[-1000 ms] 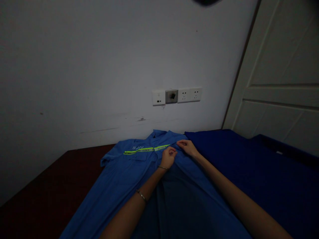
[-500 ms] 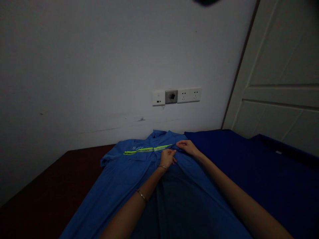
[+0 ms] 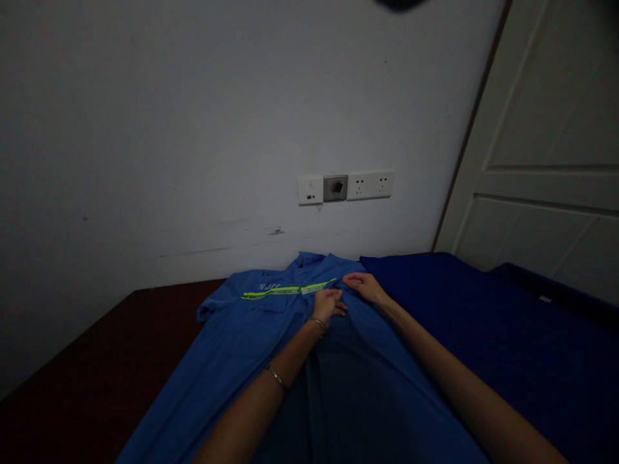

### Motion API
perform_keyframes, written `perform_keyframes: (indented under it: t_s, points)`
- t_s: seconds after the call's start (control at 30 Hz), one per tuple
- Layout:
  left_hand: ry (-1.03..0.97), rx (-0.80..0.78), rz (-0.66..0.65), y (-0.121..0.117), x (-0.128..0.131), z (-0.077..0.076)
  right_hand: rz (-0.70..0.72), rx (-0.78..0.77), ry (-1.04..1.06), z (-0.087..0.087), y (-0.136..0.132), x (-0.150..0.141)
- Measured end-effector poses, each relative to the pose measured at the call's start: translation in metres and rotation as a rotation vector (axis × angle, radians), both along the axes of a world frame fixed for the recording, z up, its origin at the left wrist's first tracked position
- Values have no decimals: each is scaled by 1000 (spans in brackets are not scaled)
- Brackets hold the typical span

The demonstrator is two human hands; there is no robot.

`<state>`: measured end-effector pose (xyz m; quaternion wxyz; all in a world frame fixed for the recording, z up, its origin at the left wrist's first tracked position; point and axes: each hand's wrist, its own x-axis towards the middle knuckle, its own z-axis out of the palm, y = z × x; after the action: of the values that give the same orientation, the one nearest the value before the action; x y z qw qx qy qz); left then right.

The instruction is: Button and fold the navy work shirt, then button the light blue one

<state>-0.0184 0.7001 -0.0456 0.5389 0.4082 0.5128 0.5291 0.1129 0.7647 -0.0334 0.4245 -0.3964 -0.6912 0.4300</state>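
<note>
A blue work garment [image 3: 232, 341] lies spread out, its collar toward the wall and white letters and a yellow-green reflective stripe across the chest. My left hand [image 3: 327, 304], with bracelets on the arm, pinches the fabric near the front opening, just below the stripe. Close to it on the right, my right hand [image 3: 363, 285] pinches the fabric at the stripe's right end. Both hands sit on the upper chest. The exact bit of cloth between the fingertips is too small and dark to make out.
A dark reddish-brown surface [image 3: 106, 361] shows on the left. Dark blue cloth [image 3: 483, 322] with a small white tag covers the right side. Behind are a pale wall [image 3: 193, 129] with a row of sockets [image 3: 360, 186] and a white panelled door [image 3: 546, 129].
The whole view has shifted very slightly. Both hands keep nearly the same places on the garment, and the left fingers have moved only a little.
</note>
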Motion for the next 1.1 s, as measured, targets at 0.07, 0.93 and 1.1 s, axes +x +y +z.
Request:
perform_keyframes:
  t_s: [0.07, 0.93, 1.1]
  points:
    - [16, -15, 0, 0, -1, 3, -8, -11, -4, 1, -1, 0]
    - [159, -37, 5, 0, -1, 5, -37, -94, 31, 9, -13, -2]
    - [146, -43, 3, 1, -1, 4, -27, -87, 56, 6, -11, -3]
